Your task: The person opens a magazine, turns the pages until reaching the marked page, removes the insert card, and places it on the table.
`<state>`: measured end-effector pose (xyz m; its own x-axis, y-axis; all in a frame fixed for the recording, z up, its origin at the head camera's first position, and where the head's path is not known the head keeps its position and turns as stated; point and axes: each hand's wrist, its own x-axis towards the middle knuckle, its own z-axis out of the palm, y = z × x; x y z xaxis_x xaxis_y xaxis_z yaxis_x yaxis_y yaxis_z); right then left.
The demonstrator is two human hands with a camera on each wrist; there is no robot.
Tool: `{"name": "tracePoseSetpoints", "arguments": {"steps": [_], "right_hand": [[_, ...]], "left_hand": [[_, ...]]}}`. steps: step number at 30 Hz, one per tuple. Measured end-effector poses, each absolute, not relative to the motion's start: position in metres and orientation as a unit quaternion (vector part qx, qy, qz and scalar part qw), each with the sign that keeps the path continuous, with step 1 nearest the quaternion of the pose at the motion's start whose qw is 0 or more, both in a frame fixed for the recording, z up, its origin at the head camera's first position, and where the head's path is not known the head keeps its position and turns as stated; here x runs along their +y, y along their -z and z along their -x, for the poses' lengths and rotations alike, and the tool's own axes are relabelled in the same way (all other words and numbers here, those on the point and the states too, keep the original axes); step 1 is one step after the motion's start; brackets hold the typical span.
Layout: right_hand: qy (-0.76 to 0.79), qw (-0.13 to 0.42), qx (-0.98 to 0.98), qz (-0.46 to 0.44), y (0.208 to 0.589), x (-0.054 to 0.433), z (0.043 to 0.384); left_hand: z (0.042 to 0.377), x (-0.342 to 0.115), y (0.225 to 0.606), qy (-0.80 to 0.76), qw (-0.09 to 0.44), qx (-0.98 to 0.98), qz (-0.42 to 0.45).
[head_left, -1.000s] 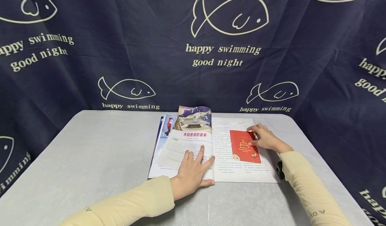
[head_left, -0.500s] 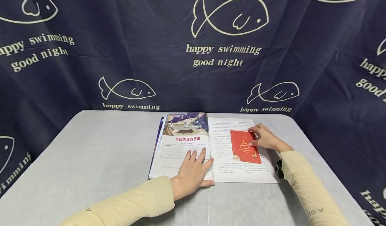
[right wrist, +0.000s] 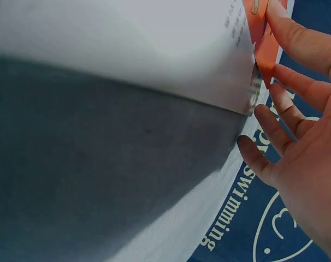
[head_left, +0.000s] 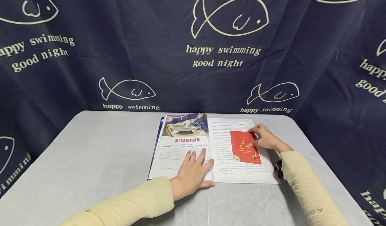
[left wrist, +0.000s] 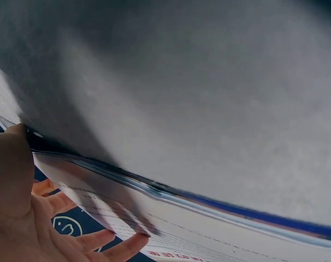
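Note:
An open magazine (head_left: pixel 218 172) lies on the table, its left page topped by a colour picture and red Chinese characters. My left hand (head_left: pixel 193 172) rests on that page near the spine with its fingers spread. Over the right page is a red birthday card (head_left: pixel 236 140) with a gold cake outline. At the card's right edge my right hand (head_left: pixel 266 138) pinches it, thumb (right wrist: pixel 288 24) on the front and index finger (right wrist: pixel 302 84) behind. In the left wrist view the left fingers (left wrist: pixel 127 248) lie against the printed page, the magazine's layered edge showing.
The grey table (head_left: pixel 99 152) spreads around the magazine, its far edge close behind it. A dark blue curtain (head_left: pixel 169 61) with white fish drawings hangs behind and at both sides. A black band (head_left: pixel 279 169) sits at the right wrist.
The left page, lifted and curled one second ago, has come down to the left and lies flatter under my left hand. My right hand and the card have stayed in place.

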<state>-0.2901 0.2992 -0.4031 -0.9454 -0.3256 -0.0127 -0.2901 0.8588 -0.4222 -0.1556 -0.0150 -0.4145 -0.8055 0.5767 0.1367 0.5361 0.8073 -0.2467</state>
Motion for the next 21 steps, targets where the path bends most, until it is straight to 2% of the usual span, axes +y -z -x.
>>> {"name": "tracePoseSetpoints", "arguments": {"steps": [21], "right_hand": [[0.241, 0.042, 0.956, 0.163, 0.4012, 0.3013, 0.2926]], "left_hand": [[0.1553, -0.0168, 0.4147, -0.098, 0.104, -0.944, 0.297]]}}
